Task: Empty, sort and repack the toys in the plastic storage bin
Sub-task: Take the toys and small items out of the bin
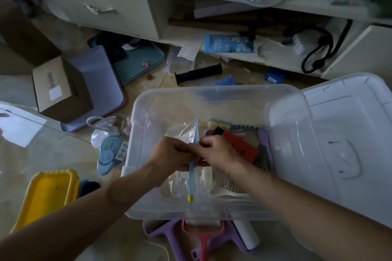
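Observation:
A clear plastic storage bin [135,133] stands on the floor in front of me. Both hands are inside it, over a clear zip bag [180,133] with a light-blue zipper strip [195,129] and a yellow slider [190,198]. My left hand [169,157] and my right hand [216,150] pinch the strip side by side near its middle. A red card [241,146], brushes [218,124], a comb and a purple piece lie in the bin's right half. The bin's clear lid [339,144] leans against its right side.
Left of the bin lie a blue tape dispenser [107,154], a number card, a yellow tray [48,195] and a cardboard box [59,89] on a purple lid. Purple and pink handled tools [201,239] lie near me. A black grip [198,74] and a cluttered white cabinet are beyond.

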A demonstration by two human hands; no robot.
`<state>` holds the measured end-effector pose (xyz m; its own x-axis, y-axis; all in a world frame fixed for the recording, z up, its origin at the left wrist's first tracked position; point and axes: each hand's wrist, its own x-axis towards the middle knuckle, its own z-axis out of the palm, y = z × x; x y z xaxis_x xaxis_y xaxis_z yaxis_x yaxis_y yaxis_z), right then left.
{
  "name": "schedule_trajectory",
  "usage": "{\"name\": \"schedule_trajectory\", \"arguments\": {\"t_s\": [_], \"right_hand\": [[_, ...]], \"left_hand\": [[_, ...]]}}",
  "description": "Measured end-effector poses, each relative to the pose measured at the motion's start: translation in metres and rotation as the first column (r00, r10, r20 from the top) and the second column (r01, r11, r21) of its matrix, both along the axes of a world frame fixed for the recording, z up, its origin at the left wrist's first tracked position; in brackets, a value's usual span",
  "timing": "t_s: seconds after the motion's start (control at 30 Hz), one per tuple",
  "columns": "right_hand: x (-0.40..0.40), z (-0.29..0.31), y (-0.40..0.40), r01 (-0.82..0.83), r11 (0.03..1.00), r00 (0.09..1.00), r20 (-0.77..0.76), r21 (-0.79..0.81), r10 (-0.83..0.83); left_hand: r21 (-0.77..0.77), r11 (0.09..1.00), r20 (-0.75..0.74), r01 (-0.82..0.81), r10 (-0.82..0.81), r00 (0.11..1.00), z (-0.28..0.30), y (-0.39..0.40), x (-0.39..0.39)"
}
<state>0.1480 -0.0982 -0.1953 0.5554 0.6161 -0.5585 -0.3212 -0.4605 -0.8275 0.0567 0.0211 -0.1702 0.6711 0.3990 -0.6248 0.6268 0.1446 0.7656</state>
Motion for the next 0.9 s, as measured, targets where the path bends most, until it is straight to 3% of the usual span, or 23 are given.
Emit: {"name": "schedule_trajectory", "arguments": {"t_s": [0.1, 0.27, 0.4, 0.5, 0.67, 0.9], "right_hand": [[0.006, -0.001, 0.002, -0.056, 0.998, 0.998, -0.003, -0.007, 0.056], [0.006, -0.009, 0.002, 0.000, 1.000, 1.000, 0.018, -0.017, 0.000], [0.009, -0.008, 0.001, 0.031, 0.994, 0.985, -0.173, 0.101, -0.013], [0.010, -0.010, 0.001, 0.036, 0.990, 0.978, -0.207, 0.135, -0.007], [0.011, -0.016, 0.000, -0.019, 0.995, 0.994, -0.106, 0.093, 0.029], [0.014, -0.010, 0.001, 0.089, 0.996, 0.996, 0.012, 0.032, -0.089]], "left_hand": [[-0.112, 0.993, 0.039, 0.036, -0.031, 0.999, 0.001, 0.006, -0.003], [-0.141, 0.990, 0.004, 0.026, -0.026, 1.000, -0.008, 0.016, -0.006], [-0.183, 0.983, -0.010, -0.029, 0.028, 1.000, -0.012, 0.018, -0.006], [-0.197, 0.980, -0.006, -0.039, 0.038, 0.999, -0.014, 0.019, -0.007], [-0.241, 0.970, 0.015, -0.015, 0.019, 1.000, -0.015, 0.018, -0.006], [-0.272, 0.962, -0.005, 0.002, -0.004, 1.000, -0.012, 0.014, -0.001]]}}
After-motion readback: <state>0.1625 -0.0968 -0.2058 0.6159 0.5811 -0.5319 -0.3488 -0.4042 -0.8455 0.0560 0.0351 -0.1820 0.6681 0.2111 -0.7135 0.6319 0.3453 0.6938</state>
